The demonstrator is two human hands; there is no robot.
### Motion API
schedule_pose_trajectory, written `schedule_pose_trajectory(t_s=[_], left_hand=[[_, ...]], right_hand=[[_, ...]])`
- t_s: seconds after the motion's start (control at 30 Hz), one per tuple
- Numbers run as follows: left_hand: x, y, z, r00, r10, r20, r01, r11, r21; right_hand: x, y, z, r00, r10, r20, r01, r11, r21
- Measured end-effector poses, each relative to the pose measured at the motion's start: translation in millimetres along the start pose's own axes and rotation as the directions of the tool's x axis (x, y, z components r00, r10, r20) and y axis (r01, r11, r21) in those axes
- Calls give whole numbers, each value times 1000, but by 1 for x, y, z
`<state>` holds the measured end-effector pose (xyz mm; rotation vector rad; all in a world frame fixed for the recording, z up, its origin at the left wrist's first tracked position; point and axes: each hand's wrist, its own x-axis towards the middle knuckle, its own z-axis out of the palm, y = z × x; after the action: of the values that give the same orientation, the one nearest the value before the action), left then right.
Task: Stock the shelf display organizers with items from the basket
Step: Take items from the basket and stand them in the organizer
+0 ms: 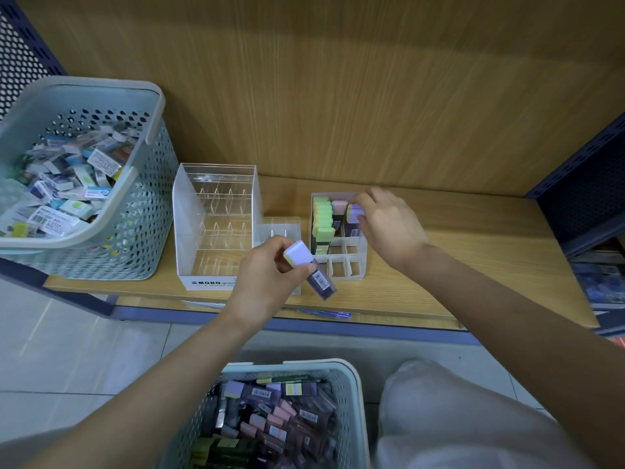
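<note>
Left fingers pinching eraser, right fingers apparently gripping second eraser

shelf: tan wood grain
floor basket: pale grey-blue, perforated
organizer: white
held item: lilac top, yellowish edge, dark purple sleeve

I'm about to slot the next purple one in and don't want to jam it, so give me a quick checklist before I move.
1. Grip: left hand holds the purple pack: ok.
2. Path: right hand clear of the white organizer: not ok, it pinches the second purple pack in the back right slot.
3. Second pack fully seated: cannot tell.
4. Free slots: ok, front rows open.
5. Colours sorted, green packs left, pink pack middle: ok.
6. Stock in the basket: ok.
</note>
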<state>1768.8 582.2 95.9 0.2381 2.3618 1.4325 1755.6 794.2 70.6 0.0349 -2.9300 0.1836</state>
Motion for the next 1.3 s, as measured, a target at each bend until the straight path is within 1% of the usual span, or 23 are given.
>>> schedule_pose_trajectory(t_s=[0.03,0.07,0.1,0.13,0.17,0.2,0.23,0.3,0.37,0.43,0.5,0.57,0.67,0.73,0.83,0.9,1.0,1.1,1.3], left_hand=[[1,0,0,1000,10,-13,-10,1000,9],[2,1,0,999,28,-24,-28,1000,12],[2,2,0,998,58,-33,-58,998,17],[1,5,-1,995,96,-39,-95,995,27],[1,7,-1,990,136,-42,-134,990,44],[1,10,0,984,175,-42,-172,983,66],[2,12,0,977,209,-42,-205,975,90],[3,16,3,968,249,-36,-244,964,108],[4,18,7,967,253,-31,-251,966,65],[5,22,10,966,255,-34,-254,966,36],[9,23,12,958,287,-23,-286,957,43],[18,22,14,939,345,4,-343,932,118],[39,13,15,916,397,60,-395,865,310],[56,8,15,907,411,91,-410,814,411],[75,5,18,904,392,169,-414,713,566],[84,1,21,904,366,220,-419,664,620],[88,-5,26,899,363,245,-434,669,603],[89,-12,30,893,391,224,-445,691,570],[90,-18,31,881,425,210,-464,686,560]], right_hand=[[-4,-7,-5,1000,12,-24,-9,990,143],[-8,-15,-11,999,28,-15,-22,944,331],[-12,-24,-19,999,27,29,-38,856,515],[-17,-33,-28,995,-1,104,-69,749,658],[-23,-41,-37,982,-53,183,-103,661,743],[-27,-48,-44,965,-108,238,-124,613,781],[-30,-54,-50,956,-144,257,-124,596,793],[-33,-59,-57,964,-133,228,-109,587,802],[-33,-57,-60,980,-57,190,-121,588,800],[-32,-49,-61,985,20,173,-148,619,772],[-29,-38,-64,991,82,102,-130,696,706],[-24,-25,-68,991,134,-5,-102,780,618],[-17,-9,-69,972,216,-89,-127,810,573],[-13,-2,-61,967,241,-79,-159,819,551],[-8,6,-43,980,198,7,-177,859,480],[-5,12,-31,983,172,70,-186,887,422],[-1,16,-18,981,146,127,-183,917,355],[5,15,-17,982,123,142,-165,924,345],[11,11,-19,979,88,185,-145,934,325]])
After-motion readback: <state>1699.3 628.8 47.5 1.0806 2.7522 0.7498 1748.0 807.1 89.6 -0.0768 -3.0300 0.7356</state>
